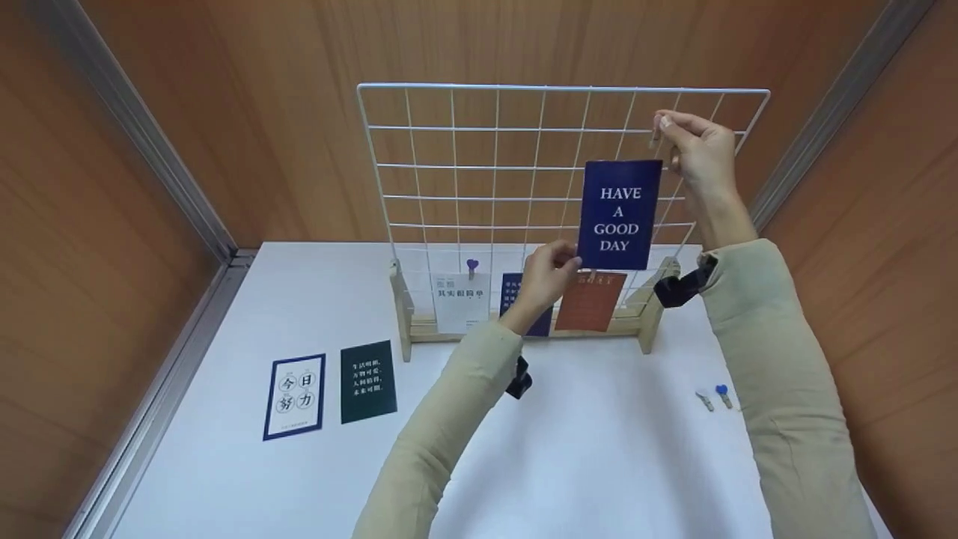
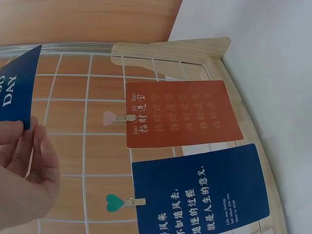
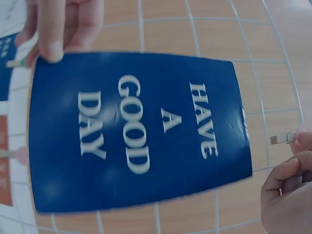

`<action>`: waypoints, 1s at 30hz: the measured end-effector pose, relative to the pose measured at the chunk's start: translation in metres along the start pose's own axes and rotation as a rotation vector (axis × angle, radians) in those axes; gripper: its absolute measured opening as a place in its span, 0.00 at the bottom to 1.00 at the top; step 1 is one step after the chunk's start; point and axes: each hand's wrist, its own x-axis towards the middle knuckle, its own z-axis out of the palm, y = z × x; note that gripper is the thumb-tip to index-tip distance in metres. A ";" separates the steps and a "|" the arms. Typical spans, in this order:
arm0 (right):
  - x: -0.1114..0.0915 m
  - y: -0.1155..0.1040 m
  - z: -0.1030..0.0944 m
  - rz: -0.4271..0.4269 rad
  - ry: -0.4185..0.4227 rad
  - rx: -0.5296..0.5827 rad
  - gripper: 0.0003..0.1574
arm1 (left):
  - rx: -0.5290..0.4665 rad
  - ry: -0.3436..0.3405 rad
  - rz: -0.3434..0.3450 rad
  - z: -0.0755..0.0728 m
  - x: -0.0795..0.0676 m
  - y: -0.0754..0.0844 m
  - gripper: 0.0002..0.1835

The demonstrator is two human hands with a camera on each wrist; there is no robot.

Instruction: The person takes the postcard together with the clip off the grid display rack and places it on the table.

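A dark blue card (image 1: 620,217) lettered "HAVE A GOOD DAY" stands upright in front of the white wire grid (image 1: 524,87). My left hand (image 1: 545,278) pinches its lower left corner between thumb and fingers. Up by the card's top right corner, my right hand (image 1: 703,153) pinches a small wooden clip (image 3: 282,139) with a pink end, apart from the card. Lower on the grid hang a white card (image 1: 460,303), another blue card (image 2: 204,190) partly behind my left hand in the head view, and an orange card (image 2: 183,114), held by heart clips.
Wooden feet (image 1: 647,333) support the grid on the white table (image 1: 584,449). A blue-bordered white card (image 1: 294,397) and a dark green card (image 1: 367,382) lie at left. Loose clips (image 1: 723,395) lie near my right sleeve. Wood-patterned walls (image 1: 224,60) surround the table.
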 end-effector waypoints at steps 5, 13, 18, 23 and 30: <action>-0.004 0.010 -0.007 -0.007 -0.004 -0.027 0.07 | -0.017 -0.010 0.012 -0.010 -0.008 -0.009 0.05; -0.011 0.020 -0.021 -0.027 -0.034 0.012 0.07 | -0.065 -0.026 0.002 -0.029 -0.019 -0.011 0.05; -0.016 0.027 -0.030 -0.024 -0.049 -0.007 0.09 | -0.092 -0.041 -0.024 -0.039 -0.025 -0.013 0.06; -0.020 0.035 -0.036 -0.009 -0.051 -0.032 0.10 | -0.076 -0.049 -0.054 -0.048 -0.033 -0.018 0.06; -0.027 0.046 -0.045 0.012 -0.056 -0.066 0.11 | -0.075 -0.036 -0.036 -0.060 -0.044 -0.029 0.06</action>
